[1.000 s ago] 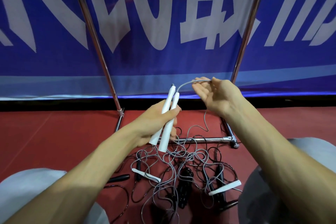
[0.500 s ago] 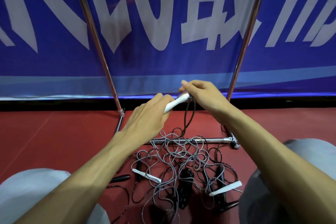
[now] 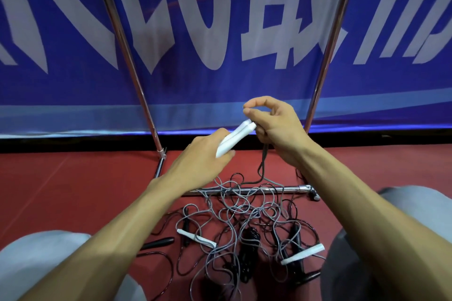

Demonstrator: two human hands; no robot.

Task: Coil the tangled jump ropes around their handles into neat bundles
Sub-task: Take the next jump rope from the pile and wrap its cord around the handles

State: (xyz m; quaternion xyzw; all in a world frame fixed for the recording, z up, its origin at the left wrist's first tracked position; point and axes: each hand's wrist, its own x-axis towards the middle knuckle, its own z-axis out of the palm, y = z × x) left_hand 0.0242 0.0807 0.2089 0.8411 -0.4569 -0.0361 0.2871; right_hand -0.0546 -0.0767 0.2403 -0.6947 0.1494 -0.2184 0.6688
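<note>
Knuckles up, my left hand grips paired white handles above the floor tangle, while my right hand, wrist bent, fingers curled, holds grey rope at their tips.

both forearms extended, left hand gripping, right hand pinching

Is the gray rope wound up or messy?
Messy. The gray rope lies in loose tangled loops on the floor, none visible around the white handles.
</note>
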